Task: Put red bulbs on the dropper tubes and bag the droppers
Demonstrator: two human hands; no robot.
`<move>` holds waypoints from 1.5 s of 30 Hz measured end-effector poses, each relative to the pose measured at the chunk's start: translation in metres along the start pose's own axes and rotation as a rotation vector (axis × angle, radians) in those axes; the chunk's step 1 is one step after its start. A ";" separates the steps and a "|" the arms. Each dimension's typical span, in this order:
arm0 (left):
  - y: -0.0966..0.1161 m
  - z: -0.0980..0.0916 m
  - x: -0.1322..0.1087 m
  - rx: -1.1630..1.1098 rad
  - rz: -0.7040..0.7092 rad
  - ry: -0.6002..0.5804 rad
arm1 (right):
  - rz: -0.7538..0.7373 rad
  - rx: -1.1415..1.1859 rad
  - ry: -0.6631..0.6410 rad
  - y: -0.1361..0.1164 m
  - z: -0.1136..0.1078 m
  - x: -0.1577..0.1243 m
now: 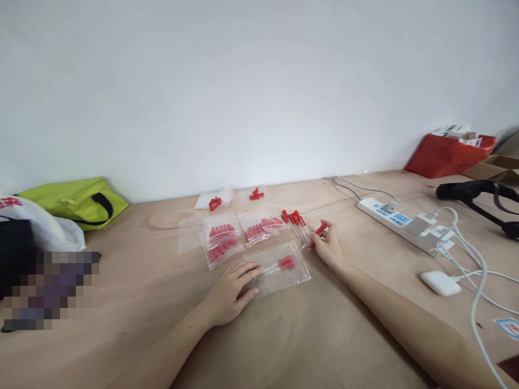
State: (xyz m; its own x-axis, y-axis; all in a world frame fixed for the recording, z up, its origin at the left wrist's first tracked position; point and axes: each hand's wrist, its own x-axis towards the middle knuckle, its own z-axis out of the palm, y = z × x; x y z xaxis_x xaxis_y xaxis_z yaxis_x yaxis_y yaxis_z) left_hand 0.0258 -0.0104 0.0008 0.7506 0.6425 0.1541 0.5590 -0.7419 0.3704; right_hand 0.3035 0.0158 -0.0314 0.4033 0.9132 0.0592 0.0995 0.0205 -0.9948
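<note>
My left hand (235,292) lies with its fingers apart on the left end of a clear zip bag (270,278). Red-capped clear tubes (286,262) show at that bag. My right hand (329,246) pinches one red-capped tube (320,228), beside a loose bunch of similar tubes (295,218). Behind my left hand are filled bags of red-capped tubes (221,232), with another filled bag (255,229) to their right. Near the wall, small red caps (214,203) rest on a white packet, and more red caps (255,194) lie to the right.
On the right are a white power strip (399,222) with chargers, a white case (441,282), cables, a black strap-like object (478,194) and a red bag (441,155). A lime-green bag (81,200) and a white bag (52,221) sit left.
</note>
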 end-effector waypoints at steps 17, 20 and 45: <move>0.001 0.001 -0.001 0.066 -0.001 -0.040 | 0.184 0.455 -0.210 -0.007 0.013 -0.028; 0.001 0.001 -0.002 0.074 -0.009 -0.034 | 0.150 0.324 -0.290 -0.006 0.012 -0.029; -0.002 0.004 -0.002 0.104 0.011 -0.057 | -0.273 -0.504 -0.061 -0.003 0.005 0.004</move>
State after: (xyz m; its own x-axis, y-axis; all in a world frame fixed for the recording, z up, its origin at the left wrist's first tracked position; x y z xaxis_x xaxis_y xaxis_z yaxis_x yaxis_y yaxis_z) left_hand 0.0244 -0.0111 -0.0043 0.7743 0.6242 0.1044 0.5817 -0.7669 0.2711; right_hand 0.3003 0.0215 -0.0283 0.2509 0.9241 0.2884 0.6201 0.0754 -0.7809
